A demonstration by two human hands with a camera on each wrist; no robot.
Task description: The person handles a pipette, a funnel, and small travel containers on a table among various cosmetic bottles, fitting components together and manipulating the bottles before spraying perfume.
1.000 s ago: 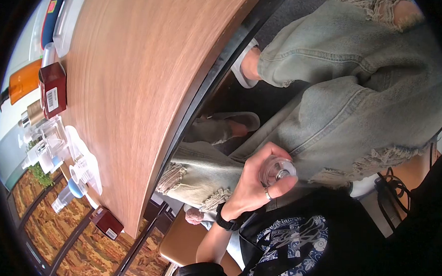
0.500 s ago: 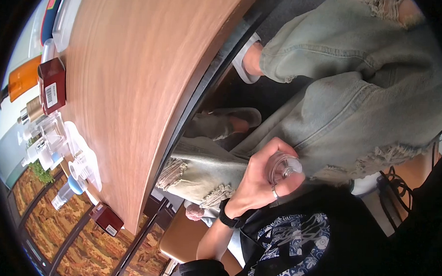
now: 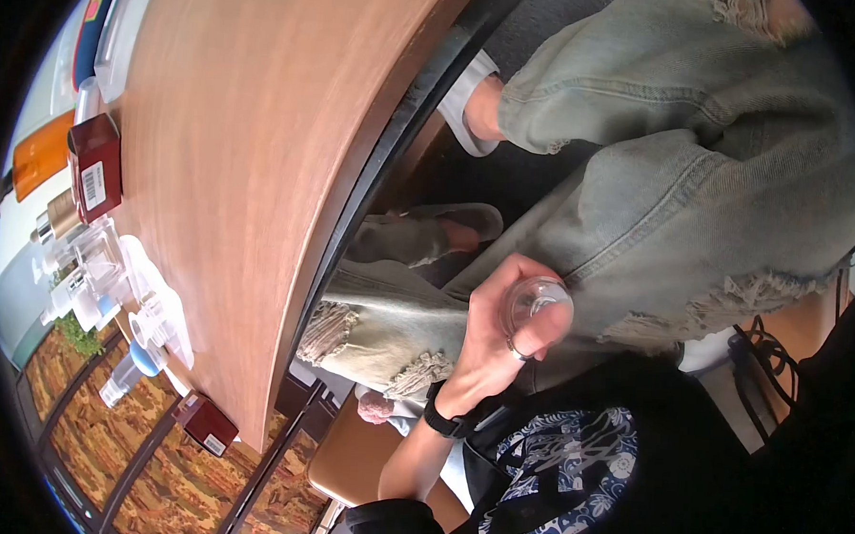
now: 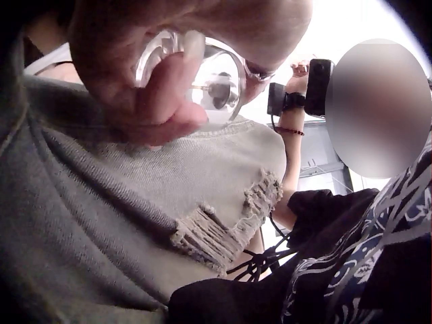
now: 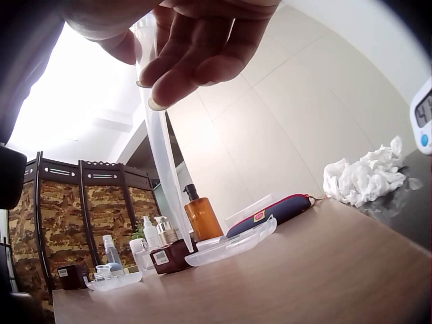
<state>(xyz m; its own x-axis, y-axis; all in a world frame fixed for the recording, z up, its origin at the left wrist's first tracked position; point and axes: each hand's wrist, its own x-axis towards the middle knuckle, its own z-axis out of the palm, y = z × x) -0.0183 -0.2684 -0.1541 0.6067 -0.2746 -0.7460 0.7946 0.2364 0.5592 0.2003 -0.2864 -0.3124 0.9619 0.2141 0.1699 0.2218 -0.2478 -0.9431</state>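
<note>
My left hand (image 3: 503,335) grips a small clear round bottle (image 3: 523,302) above the jeans in the head view, its thumb lying over the bottle's top. Seen from the left wrist, fingers curl round the same clear bottle (image 4: 226,84). Raised in the background there is my right hand (image 4: 298,75). In the right wrist view, my right hand (image 5: 196,44) pinches a long, narrow translucent plastic piece (image 5: 162,152), which hangs down in front of the bottles. The right hand is outside the head view.
The wooden table (image 3: 252,145) carries a dark red box (image 3: 96,169), an orange pump bottle (image 5: 204,219), clear bottles, translucent trays (image 5: 236,244) and a blue pouch (image 5: 287,208). Crumpled white tissue (image 5: 361,177) lies at the right in the right wrist view. A patterned screen (image 5: 62,219) stands behind.
Compared with half a second ago, my left hand has shifted slightly leftward and up in the head view with the bottle. Its thumb covers more of the bottle's top.
</note>
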